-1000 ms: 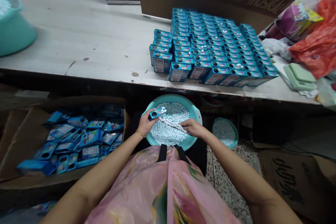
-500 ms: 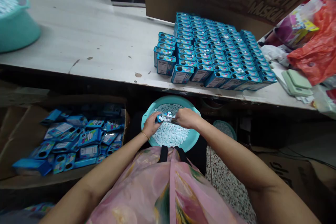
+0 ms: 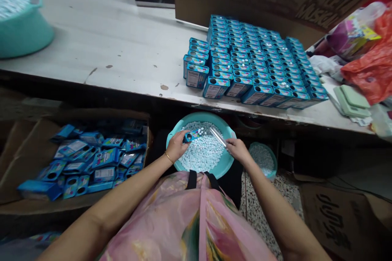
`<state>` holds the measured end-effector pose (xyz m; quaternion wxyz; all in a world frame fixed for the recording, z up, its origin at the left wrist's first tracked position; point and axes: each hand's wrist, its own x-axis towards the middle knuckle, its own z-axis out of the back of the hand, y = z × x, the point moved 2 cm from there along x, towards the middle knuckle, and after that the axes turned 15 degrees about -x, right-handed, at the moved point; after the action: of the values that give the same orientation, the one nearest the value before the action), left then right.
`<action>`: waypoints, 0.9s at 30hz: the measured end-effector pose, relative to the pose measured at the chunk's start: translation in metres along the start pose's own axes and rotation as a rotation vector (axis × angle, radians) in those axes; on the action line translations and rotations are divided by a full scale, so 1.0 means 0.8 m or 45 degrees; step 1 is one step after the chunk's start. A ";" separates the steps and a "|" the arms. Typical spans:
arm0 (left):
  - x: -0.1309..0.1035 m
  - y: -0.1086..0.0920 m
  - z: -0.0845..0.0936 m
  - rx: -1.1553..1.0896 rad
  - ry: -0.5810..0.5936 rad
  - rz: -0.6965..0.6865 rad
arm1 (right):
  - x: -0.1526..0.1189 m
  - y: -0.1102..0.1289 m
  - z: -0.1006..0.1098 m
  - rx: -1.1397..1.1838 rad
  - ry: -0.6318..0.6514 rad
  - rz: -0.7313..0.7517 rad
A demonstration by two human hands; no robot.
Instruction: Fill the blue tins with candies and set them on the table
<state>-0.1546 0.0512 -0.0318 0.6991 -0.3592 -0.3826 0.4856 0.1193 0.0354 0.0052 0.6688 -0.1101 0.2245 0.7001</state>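
My left hand [image 3: 177, 147] grips a small blue box [image 3: 192, 135] by its left end, over the turquoise basin [image 3: 225, 166]. The box has a dark round hole in its top, and a few white candies [image 3: 201, 131] lie at its right end. A shiny metal scoop [image 3: 218, 136] is in my right hand [image 3: 238, 149], fingers closed on its near end. The scoop's far end points up and left, apart from the box. Small white candies [image 3: 202, 153] fill the basin on my lap.
Rows of upright blue boxes [image 3: 245, 63] stand on the white table [image 3: 122, 65]. At left is a carton [image 3: 24, 147] of loose blue boxes. Another turquoise tub [image 3: 27, 32] holds white candies. A green scale [image 3: 352, 100] sits at the table's right; a smaller basin [image 3: 273, 173] is on the floor.
My right hand has drawn the scoop away from the box, to the right and slightly down. Fewer candies lie on the box top. The view has shifted slightly.
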 end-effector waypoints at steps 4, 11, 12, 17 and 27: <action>0.000 -0.007 0.001 -0.010 -0.023 -0.018 | 0.020 0.042 -0.055 -0.344 0.034 -0.079; -0.006 -0.011 0.018 -0.064 -0.112 0.225 | 0.018 0.093 -0.111 -0.307 0.228 0.228; -0.006 -0.009 0.020 -0.072 -0.123 0.244 | 0.018 0.090 -0.116 -0.287 0.252 0.248; -0.002 -0.004 0.021 -0.184 -0.175 0.259 | 0.027 0.064 -0.124 -0.163 0.330 0.328; 0.004 -0.003 0.019 -0.277 -0.239 0.294 | 0.005 0.035 -0.042 0.581 0.293 0.291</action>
<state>-0.1663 0.0556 -0.0219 0.5570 -0.4274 -0.4526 0.5498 0.0863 0.0235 -0.0215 0.5631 -0.0094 0.4617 0.6853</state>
